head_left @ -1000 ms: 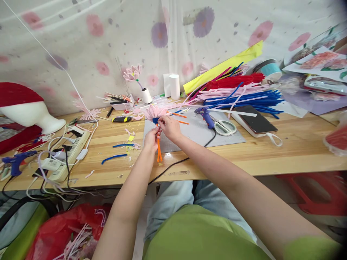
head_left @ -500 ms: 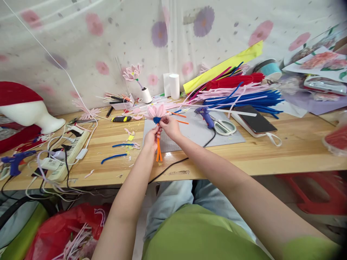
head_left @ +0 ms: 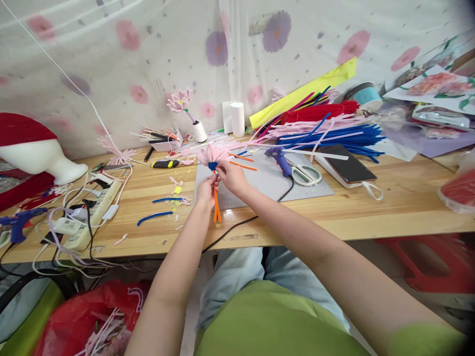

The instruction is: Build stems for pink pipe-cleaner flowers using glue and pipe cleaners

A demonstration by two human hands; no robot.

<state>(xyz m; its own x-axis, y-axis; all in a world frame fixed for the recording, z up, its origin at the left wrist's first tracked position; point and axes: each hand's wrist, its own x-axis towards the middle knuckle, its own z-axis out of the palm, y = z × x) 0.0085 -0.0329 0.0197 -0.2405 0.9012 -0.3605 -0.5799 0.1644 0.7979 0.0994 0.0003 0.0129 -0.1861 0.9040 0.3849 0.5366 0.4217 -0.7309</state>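
Observation:
A pipe-cleaner flower [head_left: 212, 155] with pink petals and a blue base is held upright above the grey cutting mat [head_left: 245, 193]. My left hand [head_left: 208, 192] is closed round its stem of orange pipe cleaners [head_left: 217, 210], whose ends hang below the fingers. Pinched at the blue base is my right hand [head_left: 232, 174]; whatever its fingertips grip there is hidden. Two loose orange pipe cleaners [head_left: 245, 166] lie on the mat behind the right hand. A purple glue gun [head_left: 280, 160] and white-handled scissors [head_left: 306, 175] rest on the mat's right part.
Pipe cleaner bundles [head_left: 334, 136] in pink, red and blue fill the back right, near a phone [head_left: 348, 163]. A finished pink flower [head_left: 180, 101] stands behind. Blue offcuts [head_left: 155, 217], a yellow-black cutter [head_left: 165, 163] and a power strip [head_left: 94, 212] with tangled cables lie left.
The flower has turned a little in my hands, its petals now facing more away. Both hands keep their hold at nearly the same place.

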